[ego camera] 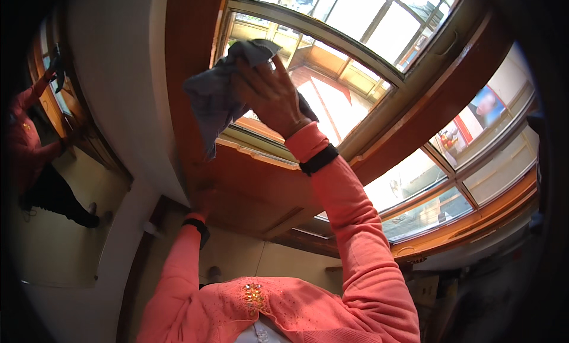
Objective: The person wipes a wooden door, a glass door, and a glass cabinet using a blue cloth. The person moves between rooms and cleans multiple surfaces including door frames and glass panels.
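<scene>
My right hand [271,94] lies with its fingers spread over a grey-blue cloth [211,96], pressing it against the glass pane [329,98] in the upper part of a wooden door or window frame. One end of the cloth hangs down at the left, over the brown wooden frame [189,45]. Lower left, my left hand [204,203] is near the lower wooden panel [266,178]; it is dim and blurred, so its fingers and any contact cannot be made out. Both wrists wear black bands over coral sleeves.
A mirror [66,200] at the left reflects a person in coral and the frame. A white wall [115,98] stands beside the woodwork. At the right is another wood-framed window [455,178]. Tiled floor [240,254] shows below, with dark, unclear objects at lower right.
</scene>
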A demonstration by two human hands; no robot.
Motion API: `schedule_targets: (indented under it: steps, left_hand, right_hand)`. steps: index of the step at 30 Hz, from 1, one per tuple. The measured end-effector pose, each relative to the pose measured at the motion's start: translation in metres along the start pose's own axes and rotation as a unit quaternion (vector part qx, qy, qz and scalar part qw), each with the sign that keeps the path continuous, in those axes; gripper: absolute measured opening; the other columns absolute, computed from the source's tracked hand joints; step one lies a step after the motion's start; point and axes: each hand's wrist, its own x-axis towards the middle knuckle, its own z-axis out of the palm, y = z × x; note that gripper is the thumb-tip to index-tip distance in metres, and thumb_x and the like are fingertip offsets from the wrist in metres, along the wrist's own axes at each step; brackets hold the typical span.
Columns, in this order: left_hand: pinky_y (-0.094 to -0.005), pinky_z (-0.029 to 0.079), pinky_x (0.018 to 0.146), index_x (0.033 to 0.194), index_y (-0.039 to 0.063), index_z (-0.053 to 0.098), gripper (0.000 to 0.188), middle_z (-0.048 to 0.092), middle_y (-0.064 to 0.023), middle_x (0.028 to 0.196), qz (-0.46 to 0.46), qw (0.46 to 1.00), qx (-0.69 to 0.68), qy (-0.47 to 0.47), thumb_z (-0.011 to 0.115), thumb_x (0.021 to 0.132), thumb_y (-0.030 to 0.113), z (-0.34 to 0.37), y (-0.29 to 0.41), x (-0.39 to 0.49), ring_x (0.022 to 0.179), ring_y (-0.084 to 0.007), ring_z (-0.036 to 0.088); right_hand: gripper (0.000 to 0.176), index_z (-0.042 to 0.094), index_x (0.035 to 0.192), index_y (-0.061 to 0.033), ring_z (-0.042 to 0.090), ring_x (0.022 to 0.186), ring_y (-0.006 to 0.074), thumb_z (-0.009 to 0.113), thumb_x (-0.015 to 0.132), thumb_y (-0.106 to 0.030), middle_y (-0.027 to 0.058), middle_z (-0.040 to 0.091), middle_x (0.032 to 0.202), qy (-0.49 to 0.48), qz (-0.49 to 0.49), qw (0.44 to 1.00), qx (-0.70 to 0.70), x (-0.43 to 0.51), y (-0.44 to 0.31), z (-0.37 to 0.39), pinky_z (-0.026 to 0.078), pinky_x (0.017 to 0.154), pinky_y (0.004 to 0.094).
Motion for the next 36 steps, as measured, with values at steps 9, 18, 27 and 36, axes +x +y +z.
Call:
schedule_targets:
  steps: [9, 18, 27, 36]
  left_hand:
    - [-0.0436, 0.048, 0.08, 0.108, 0.013, 0.061, 0.029, 0.06, -0.0102, 0.112, 0.046, 0.989, 0.133, 0.049, 0.05, 0.088, 0.032, 0.007, -0.019, 0.005, 0.099, -0.0317, 0.058]
    - [-0.0471, 0.048, 0.078, 0.109, 0.016, 0.06, 0.031, 0.061, -0.0119, 0.104, 0.096, 0.981, 0.119, 0.123, 0.046, 0.091, 0.036, 0.003, -0.018, 0.006, 0.096, -0.0349, 0.057]
    - [-0.0473, 0.048, 0.077, 0.108, 0.015, 0.06, 0.031, 0.062, -0.0143, 0.102, 0.135, 0.978, 0.14, 0.079, 0.045, 0.091, 0.036, -0.007, -0.014, 0.006, 0.092, -0.0372, 0.058]
    - [-0.0446, 0.049, 0.076, 0.109, 0.008, 0.059, 0.035, 0.061, -0.0171, 0.105, -0.039, 0.989, 0.139, -0.004, 0.045, 0.092, 0.035, -0.004, -0.017, 0.014, 0.095, -0.0356, 0.058]
  right_hand:
    - [0.036, 0.054, 0.115, -0.0023, 0.045, 0.121, 0.0344, 0.055, 0.079, 0.0, 0.0145, 0.053, 0.124, 0.063, 0.049, 0.964, -0.253, -0.005, 0.122, -0.147, 0.036, 0.101, 0.0465]
    - [0.039, 0.055, 0.112, -0.0038, 0.047, 0.118, 0.0384, 0.057, 0.073, 0.0, 0.0172, 0.055, 0.121, -0.02, 0.157, 0.956, -0.249, -0.155, 0.065, -0.147, 0.035, 0.1, 0.0487]
    - [0.034, 0.062, 0.103, -0.0078, 0.052, 0.113, 0.0327, 0.064, 0.069, -0.002, 0.0123, 0.055, 0.123, -0.095, 0.307, 0.945, -0.064, -0.248, -0.056, -0.104, 0.038, 0.097, 0.0448]
    - [0.039, 0.057, 0.115, -0.0192, 0.053, 0.11, 0.023, 0.058, 0.075, -0.019, 0.0053, 0.046, 0.136, -0.159, 0.28, 0.943, 0.082, -0.196, -0.159, 0.005, 0.039, 0.096, 0.0445]
